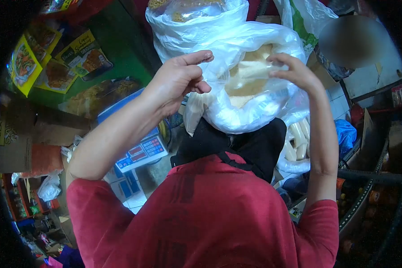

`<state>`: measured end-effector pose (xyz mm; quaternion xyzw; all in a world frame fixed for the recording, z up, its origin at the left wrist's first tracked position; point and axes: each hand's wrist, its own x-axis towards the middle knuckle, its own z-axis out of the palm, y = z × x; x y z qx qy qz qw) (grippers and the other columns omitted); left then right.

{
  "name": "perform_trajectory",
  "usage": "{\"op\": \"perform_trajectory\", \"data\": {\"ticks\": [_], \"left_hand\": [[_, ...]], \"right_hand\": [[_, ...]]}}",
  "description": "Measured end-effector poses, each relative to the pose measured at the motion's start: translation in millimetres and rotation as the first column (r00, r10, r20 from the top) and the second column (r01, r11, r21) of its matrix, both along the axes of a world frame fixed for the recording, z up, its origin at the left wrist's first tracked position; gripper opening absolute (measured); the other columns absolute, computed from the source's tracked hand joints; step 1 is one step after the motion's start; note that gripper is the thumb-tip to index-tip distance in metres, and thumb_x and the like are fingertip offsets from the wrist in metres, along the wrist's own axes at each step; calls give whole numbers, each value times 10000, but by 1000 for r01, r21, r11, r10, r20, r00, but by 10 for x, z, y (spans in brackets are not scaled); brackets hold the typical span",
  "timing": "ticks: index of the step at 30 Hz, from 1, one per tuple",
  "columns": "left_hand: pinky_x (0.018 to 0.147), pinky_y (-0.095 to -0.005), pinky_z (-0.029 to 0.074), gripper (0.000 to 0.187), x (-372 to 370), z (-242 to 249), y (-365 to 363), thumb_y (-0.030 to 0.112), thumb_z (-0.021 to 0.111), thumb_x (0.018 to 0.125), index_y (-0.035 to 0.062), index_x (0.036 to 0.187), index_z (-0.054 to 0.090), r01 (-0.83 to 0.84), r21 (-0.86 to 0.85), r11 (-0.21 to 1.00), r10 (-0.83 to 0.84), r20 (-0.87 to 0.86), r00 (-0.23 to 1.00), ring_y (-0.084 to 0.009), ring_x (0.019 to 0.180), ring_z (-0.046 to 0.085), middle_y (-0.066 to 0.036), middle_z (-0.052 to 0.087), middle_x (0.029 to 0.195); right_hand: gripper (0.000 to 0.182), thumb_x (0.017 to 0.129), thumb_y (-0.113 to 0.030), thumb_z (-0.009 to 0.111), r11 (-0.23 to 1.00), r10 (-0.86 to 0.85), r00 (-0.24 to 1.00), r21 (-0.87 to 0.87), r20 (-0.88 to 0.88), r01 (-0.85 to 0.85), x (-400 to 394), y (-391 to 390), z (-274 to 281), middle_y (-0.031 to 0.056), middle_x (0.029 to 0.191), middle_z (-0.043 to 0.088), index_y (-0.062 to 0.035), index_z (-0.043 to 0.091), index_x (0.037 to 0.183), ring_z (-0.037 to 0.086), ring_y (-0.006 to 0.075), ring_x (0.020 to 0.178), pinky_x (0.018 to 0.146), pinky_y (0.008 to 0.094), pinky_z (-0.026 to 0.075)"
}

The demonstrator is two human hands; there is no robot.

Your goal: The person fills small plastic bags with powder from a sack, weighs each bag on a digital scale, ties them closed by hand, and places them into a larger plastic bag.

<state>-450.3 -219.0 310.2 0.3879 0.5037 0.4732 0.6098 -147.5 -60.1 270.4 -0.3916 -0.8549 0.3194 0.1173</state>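
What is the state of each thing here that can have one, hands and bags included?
Left hand: raised, fingers pinching the thin clear plastic bag, forefinger stretched out.
Right hand: raised, fingers gripping the other side of the same bag.
Thin clear plastic bag: held up between both hands, mouth being handled.
Large white plastic sack of pale grain: open, rim rolled down, grain showing.
Blue electronic weighing scale: keypad visible, platform hidden by the arm.
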Motion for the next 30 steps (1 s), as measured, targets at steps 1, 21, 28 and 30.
{"op": "perform_trajectory", "data": {"ticks": [1, 21, 28, 30], "left_hand": [[627, -225, 508, 502, 11, -14, 28, -22, 442, 808, -17, 1308, 491, -1, -15, 1000, 1, -37, 999, -106, 620, 597, -90, 540, 1309], [598, -232, 508, 483, -54, -146, -14, -18, 466, 820, -8, 1302, 499, -93, -26, 995, 92, -46, 995, -124, 610, 618, -95, 592, 1174], [599, -225, 507, 531, -291, -96, -208, -36, 459, 803, -18, 1333, 467, -144, 36, 989, 145, -34, 989, -106, 591, 589, -101, 569, 1240], [598, -225, 506, 529, -404, -144, -238, -36, 457, 800, -14, 1327, 475, -170, 57, 984, 171, -12, 985, -103, 587, 583, -99, 571, 1236]], "right_hand": [[456, 746, -227, 761, 1000, -4, 999, 23, -33, 5, 25, -19, 106, 67, 1096, 602, -63, 610, 1144, 530, 205, 1070, 961, 340, 399], [369, 786, -147, 713, 695, 42, 845, 592, 533, -408, -1454, -759, 1177, 103, 1098, 618, -132, 642, 1148, 547, 260, 1104, 990, 442, 320], [204, 803, -180, 555, 342, -4, 665, 626, 747, -701, -1983, -1058, 1483, 100, 966, 662, -70, 710, 878, 603, 250, 1011, 921, 513, 380], [199, 805, -180, 552, 388, -7, 691, 638, 723, -665, -2027, -1142, 1598, 103, 965, 662, -77, 707, 875, 602, 250, 1015, 942, 508, 363]]}}
